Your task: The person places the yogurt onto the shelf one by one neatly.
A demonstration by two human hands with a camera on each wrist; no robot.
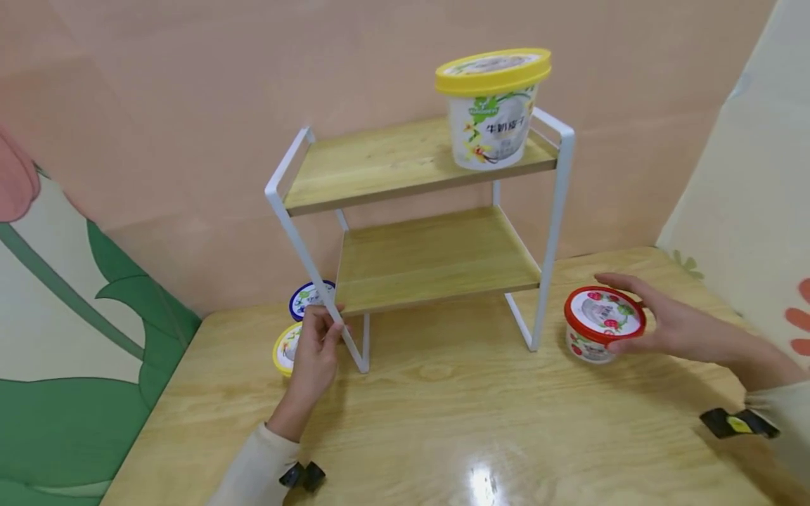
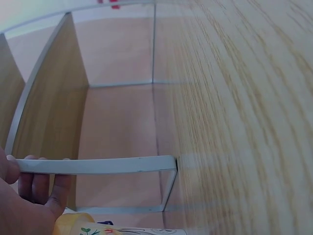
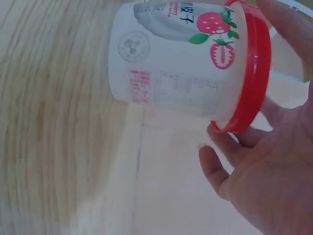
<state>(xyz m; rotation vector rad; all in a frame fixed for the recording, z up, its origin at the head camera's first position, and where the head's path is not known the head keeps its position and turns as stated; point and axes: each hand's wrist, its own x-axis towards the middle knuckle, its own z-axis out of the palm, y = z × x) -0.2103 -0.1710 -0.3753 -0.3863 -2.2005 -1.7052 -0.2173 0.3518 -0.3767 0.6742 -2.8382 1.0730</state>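
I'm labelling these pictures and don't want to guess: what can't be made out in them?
- Lower yellow-lidded tub: head view, right side hidden by the left hand; left wrist view, cut off by the bottom edge.
- Blue-lidded tub: head view, partly hidden by the shelf leg and left hand.
- Small print on the red-lidded tub: right wrist view, too blurred.
- That tub's contents: head view, hidden by its lid.

Upright red-lidded tub [image 1: 604,316]; white-framed shelf [image 1: 436,260]
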